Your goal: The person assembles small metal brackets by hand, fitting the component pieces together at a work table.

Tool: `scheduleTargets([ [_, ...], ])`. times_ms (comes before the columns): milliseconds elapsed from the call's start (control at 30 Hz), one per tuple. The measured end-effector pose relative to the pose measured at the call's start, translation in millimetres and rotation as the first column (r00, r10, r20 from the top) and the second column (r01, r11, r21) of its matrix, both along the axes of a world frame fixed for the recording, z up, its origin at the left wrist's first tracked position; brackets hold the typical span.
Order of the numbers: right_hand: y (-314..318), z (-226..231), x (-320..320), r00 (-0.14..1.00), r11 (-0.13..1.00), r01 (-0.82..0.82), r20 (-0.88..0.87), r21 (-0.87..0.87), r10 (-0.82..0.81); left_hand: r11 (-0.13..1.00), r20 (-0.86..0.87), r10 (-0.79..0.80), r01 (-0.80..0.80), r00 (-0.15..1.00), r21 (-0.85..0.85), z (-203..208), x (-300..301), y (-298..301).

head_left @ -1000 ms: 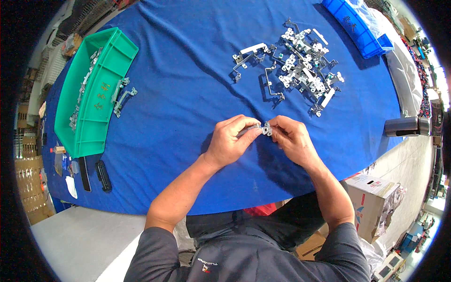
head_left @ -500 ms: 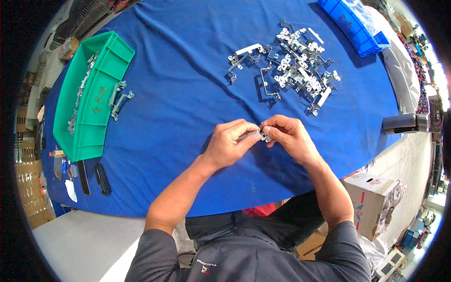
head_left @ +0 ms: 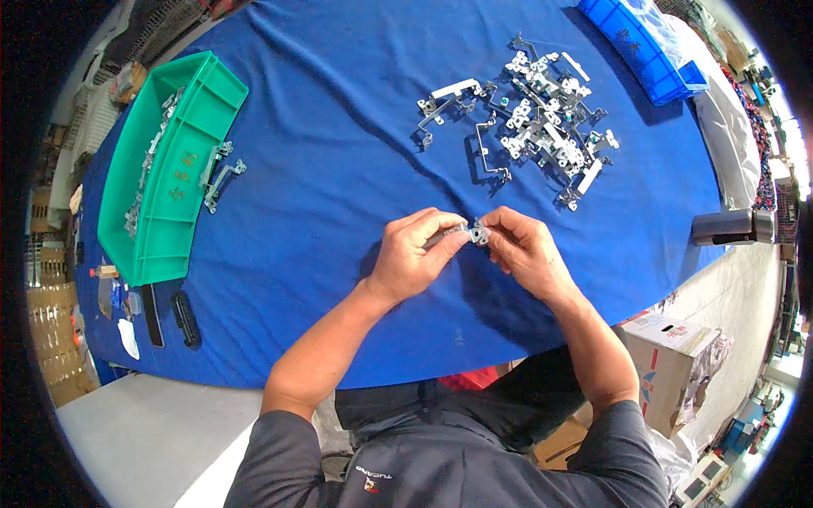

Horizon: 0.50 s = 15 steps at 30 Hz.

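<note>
Between my two hands, just above the blue cloth, is a small silvery metal bracket (head_left: 479, 234) with holes in its end plate. My left hand (head_left: 417, 258) pinches its longer part between thumb and fingers. At the other end, the thumb and fingers of my right hand (head_left: 527, 254) close on the holed plate. My fingers hide much of the bracket. Beyond my right hand lies a loose heap of similar metal brackets (head_left: 549, 140), some with dark bent arms. A couple of separate brackets (head_left: 222, 179) rest beside the green bin (head_left: 227, 91) on the left.
The green bin holds more metal parts. A blue bin (head_left: 665, 80) stands at the far right, and a dark metallic object (head_left: 732, 227) sits on the right table edge. Dark tools (head_left: 184, 319) lie at the left. A cardboard box (head_left: 665, 360) stands below the table's right side.
My right fingers have shifted slightly on the bracket, and more of its holed plate shows. Both hands stay in nearly the same place. The whole view has shifted a little.
</note>
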State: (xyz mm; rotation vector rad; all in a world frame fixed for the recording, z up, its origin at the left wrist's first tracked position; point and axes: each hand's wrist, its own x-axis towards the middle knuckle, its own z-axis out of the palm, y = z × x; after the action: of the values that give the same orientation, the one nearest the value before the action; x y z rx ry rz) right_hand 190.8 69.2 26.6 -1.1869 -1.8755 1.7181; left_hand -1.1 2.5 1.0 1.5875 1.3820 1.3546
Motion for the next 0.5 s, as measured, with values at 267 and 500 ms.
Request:
scheduleTargets([
  [267, 3, -8, -3, 0.958, 0.976, 0.058, -0.265, -0.209, -0.113, 0.999, -0.049, -0.052, 0.051, 0.997, -0.017, -4, 1, -1],
  [500, 3, -11, 0, 0.971, 0.993, 0.106, -0.211, -0.06, -0.116, 0.994, -0.07, -0.103, 0.105, 0.992, 0.017, -6, 1, 0],
])
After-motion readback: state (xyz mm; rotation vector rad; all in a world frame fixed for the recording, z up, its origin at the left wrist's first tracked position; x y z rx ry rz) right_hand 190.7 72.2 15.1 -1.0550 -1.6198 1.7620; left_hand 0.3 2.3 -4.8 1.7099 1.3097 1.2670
